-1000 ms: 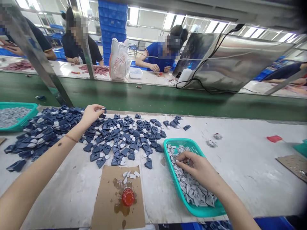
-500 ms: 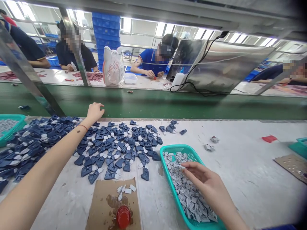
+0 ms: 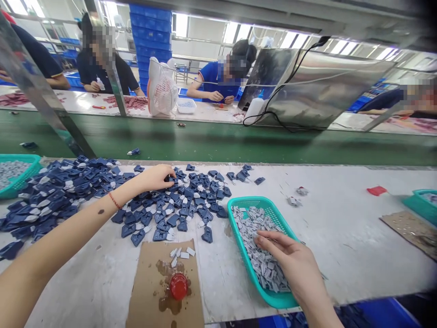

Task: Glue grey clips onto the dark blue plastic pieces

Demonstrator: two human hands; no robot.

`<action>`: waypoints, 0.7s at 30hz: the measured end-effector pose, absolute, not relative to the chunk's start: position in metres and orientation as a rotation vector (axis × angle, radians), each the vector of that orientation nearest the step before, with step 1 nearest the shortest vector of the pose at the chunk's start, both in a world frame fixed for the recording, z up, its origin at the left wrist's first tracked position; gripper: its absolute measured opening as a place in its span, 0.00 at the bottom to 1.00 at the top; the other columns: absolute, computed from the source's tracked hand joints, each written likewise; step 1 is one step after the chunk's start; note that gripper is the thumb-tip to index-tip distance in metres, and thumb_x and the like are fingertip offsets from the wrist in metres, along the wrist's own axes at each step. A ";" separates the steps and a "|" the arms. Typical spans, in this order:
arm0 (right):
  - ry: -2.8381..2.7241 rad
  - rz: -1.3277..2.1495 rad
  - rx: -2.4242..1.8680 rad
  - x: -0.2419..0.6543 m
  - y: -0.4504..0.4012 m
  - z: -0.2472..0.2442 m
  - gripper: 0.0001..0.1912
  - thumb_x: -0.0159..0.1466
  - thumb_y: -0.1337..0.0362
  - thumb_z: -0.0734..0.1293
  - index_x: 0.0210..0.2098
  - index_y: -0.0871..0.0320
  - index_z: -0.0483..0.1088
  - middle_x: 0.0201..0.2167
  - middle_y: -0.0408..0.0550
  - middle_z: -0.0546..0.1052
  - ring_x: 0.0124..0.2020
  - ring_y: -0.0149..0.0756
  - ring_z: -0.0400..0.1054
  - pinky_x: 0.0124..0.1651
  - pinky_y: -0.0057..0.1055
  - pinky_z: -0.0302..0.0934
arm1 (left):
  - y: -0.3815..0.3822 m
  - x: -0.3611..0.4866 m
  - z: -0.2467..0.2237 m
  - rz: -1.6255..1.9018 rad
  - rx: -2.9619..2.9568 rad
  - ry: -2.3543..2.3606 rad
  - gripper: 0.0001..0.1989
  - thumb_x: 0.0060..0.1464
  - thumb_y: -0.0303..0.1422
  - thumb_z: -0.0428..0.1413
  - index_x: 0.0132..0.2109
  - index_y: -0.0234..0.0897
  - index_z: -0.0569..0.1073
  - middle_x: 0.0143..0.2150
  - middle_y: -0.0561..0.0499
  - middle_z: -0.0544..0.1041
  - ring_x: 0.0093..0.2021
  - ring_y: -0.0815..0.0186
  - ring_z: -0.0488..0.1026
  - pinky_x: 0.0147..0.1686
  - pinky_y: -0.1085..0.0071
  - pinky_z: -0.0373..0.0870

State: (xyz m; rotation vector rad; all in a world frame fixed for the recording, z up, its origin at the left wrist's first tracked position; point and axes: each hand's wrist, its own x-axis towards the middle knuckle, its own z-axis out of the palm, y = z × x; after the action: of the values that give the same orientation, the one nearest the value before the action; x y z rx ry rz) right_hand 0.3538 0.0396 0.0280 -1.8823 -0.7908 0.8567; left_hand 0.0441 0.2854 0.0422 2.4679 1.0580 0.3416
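Note:
My left hand [image 3: 160, 176] reaches over the loose pile of dark blue plastic pieces [image 3: 182, 210], its fingers curled round one dark piece at the pile's far side. Pale grey tips show on several of the pieces. My right hand [image 3: 294, 257] is over a green basket [image 3: 235, 243] of small grey plastic pieces [image 3: 264, 269]. Its thumb and fingertips meet low over them; whether a piece is between the tips I cannot tell. Between me and the pile, a cardboard sheet [image 3: 143, 273] bears a wet red round cap [image 3: 179, 286] and several small grey pieces [image 3: 184, 255].
Behind the table runs a green conveyor belt [image 3: 205, 148] with a dark blue piece [image 3: 134, 151] on it. Another green basket [image 3: 23, 177] stands at far left, and one [image 3: 419, 205] at right. Metal posts [image 3: 51, 95] rise at left. Other people work across the belt.
My left hand has come back from the belt's edge, rightward, onto the pile. A dark blue piece now shows on the belt. My right hand stays at the basket; the view has shifted slightly.

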 end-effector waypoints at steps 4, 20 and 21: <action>-0.905 0.856 -1.911 0.352 0.038 0.031 0.17 0.46 0.52 0.76 0.30 0.57 0.81 0.32 0.54 0.85 0.41 0.54 0.80 0.47 0.41 0.73 | 0.281 0.038 0.046 0.517 2.323 1.136 0.12 0.47 0.37 0.59 0.38 0.35 0.78 0.37 0.43 0.80 0.41 0.52 0.77 0.49 0.56 0.72; -1.044 0.801 -1.963 0.343 0.043 0.042 0.13 0.48 0.53 0.75 0.26 0.56 0.79 0.24 0.50 0.83 0.31 0.51 0.79 0.40 0.42 0.72 | 0.133 -0.001 0.039 0.806 1.124 1.053 0.20 0.44 0.41 0.69 0.45 0.40 0.79 0.42 0.50 0.78 0.35 0.66 0.78 0.40 0.68 0.79; -1.041 0.797 -1.963 0.341 0.042 0.044 0.14 0.49 0.52 0.75 0.27 0.56 0.79 0.26 0.51 0.83 0.32 0.50 0.79 0.41 0.42 0.72 | 0.123 -0.004 0.035 0.821 1.099 1.057 0.18 0.45 0.40 0.69 0.43 0.40 0.80 0.41 0.50 0.78 0.35 0.66 0.78 0.40 0.70 0.79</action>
State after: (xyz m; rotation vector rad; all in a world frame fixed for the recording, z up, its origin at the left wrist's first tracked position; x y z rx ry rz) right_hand 0.3411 0.0419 0.0437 -1.9635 -1.0414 0.7971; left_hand -0.0041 0.1227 0.0349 1.0989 1.0568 0.8207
